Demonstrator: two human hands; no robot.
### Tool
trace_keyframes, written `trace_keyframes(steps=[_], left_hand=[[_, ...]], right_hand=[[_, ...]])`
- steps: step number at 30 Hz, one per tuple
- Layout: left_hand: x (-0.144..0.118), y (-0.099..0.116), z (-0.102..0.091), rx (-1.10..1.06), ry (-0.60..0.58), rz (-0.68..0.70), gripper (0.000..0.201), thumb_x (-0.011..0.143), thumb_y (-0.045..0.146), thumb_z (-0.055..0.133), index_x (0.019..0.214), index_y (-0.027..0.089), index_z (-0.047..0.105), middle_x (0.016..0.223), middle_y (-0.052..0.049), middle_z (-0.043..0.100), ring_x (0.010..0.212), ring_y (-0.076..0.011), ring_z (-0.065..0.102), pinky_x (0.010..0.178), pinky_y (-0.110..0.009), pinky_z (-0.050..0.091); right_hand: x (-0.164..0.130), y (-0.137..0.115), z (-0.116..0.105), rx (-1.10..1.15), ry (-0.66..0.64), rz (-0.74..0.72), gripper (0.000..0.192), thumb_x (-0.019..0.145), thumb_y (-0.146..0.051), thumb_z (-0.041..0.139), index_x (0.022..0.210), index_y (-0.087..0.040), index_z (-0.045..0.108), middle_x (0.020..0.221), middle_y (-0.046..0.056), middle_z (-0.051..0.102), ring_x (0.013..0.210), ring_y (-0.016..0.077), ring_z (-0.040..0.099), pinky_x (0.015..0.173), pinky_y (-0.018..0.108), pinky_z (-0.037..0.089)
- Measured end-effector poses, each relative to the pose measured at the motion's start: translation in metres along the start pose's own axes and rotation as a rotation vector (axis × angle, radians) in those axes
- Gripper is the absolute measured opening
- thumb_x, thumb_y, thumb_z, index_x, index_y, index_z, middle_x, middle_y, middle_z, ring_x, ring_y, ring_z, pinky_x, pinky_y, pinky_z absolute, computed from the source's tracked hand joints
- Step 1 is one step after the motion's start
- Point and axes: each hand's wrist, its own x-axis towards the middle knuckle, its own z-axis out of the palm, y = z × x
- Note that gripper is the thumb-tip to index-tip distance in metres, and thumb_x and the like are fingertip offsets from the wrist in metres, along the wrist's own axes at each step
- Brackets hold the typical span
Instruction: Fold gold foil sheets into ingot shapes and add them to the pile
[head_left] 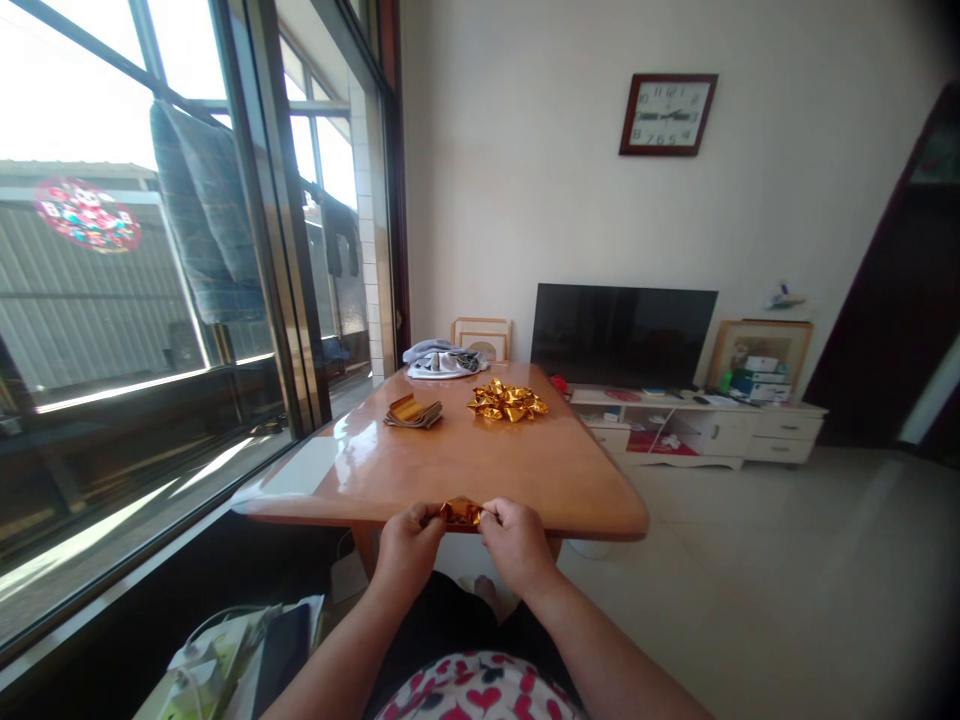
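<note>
Gold wrapper (460,512) | left hand (411,540), right hand (516,538) | level, pinching opposite ends

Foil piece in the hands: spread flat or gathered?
Gathered: the foil piece looks crumpled, ends pinched by left hand and right hand.

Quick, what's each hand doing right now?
Left hand: closed, pinching one end of a shiny gold piece.
Right hand: closed, pinching its other end.

L+R hands (411,543) nr e/o, pinched
</note>
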Motion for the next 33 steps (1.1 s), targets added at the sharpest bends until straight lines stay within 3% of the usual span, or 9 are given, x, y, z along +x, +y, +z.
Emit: trace_keyframes(steps=[5, 11, 16, 21, 25, 33], left_hand=[[0.000, 0.003, 0.001, -0.040, -0.001, -0.006, 0.027, 0.073, 0.029, 0.063, 0.091, 0.017, 0.079, 0.088, -0.007, 0.079, 0.085, -0.0268, 0.071, 0.076, -0.032, 0.051], [-0.002, 0.008, 0.001, -0.191, -0.090, -0.050, 0.049, 0.083, 0.051, 0.064, 0.114, 0.014, 0.075, 0.097, -0.010, 0.078, 0.088, -0.0260, 0.071, 0.078, -0.034, 0.055], [-0.006, 0.010, 0.003, -0.440, -0.134, -0.152, 0.063, 0.088, 0.062, 0.061, 0.129, 0.015, 0.068, 0.123, -0.015, 0.072, 0.113, -0.0292, 0.067, 0.097, -0.039, 0.051], [-0.008, 0.016, 0.000, -0.466, -0.336, -0.143, 0.060, 0.090, 0.059, 0.060, 0.133, 0.018, 0.065, 0.132, -0.014, 0.069, 0.124, -0.0312, 0.062, 0.100, -0.041, 0.047], [-0.007, 0.017, 0.001, -0.476, -0.432, -0.146, 0.056, 0.093, 0.054, 0.057, 0.138, 0.021, 0.060, 0.127, -0.013, 0.072, 0.120, -0.0292, 0.065, 0.096, -0.038, 0.046], [0.009, 0.012, 0.015, -0.586, -0.396, -0.175, 0.064, 0.089, 0.058, 0.061, 0.138, 0.016, 0.059, 0.122, -0.017, 0.073, 0.105, -0.0293, 0.071, 0.081, -0.034, 0.049]], right_hand=[[0.003, 0.002, -0.002, 0.026, 0.025, 0.029, 0.019, 0.083, -0.023, 0.054, 0.072, -0.020, 0.069, 0.070, 0.003, 0.073, 0.067, 0.0176, 0.064, 0.059, 0.024, 0.040], [0.009, 0.013, -0.002, 0.313, -0.048, 0.311, 0.015, 0.080, -0.028, 0.056, 0.073, -0.018, 0.066, 0.065, 0.003, 0.071, 0.056, 0.0157, 0.061, 0.052, 0.023, 0.042], [0.012, 0.021, -0.008, 0.475, -0.132, 0.489, 0.017, 0.082, -0.030, 0.053, 0.076, -0.016, 0.061, 0.065, 0.005, 0.071, 0.045, 0.0096, 0.054, 0.044, 0.018, 0.038], [0.012, 0.019, -0.008, 0.593, -0.212, 0.609, 0.021, 0.081, -0.031, 0.053, 0.080, -0.014, 0.066, 0.064, 0.007, 0.071, 0.039, 0.0074, 0.048, 0.039, 0.016, 0.034], [0.013, 0.018, -0.006, 0.630, -0.245, 0.649, 0.024, 0.081, -0.030, 0.053, 0.080, -0.012, 0.068, 0.062, 0.008, 0.070, 0.038, 0.0076, 0.048, 0.038, 0.016, 0.033], [0.025, 0.021, -0.011, 0.546, -0.214, 0.574, 0.023, 0.081, -0.030, 0.051, 0.075, -0.013, 0.065, 0.058, 0.007, 0.068, 0.037, 0.0073, 0.045, 0.037, 0.016, 0.032]])
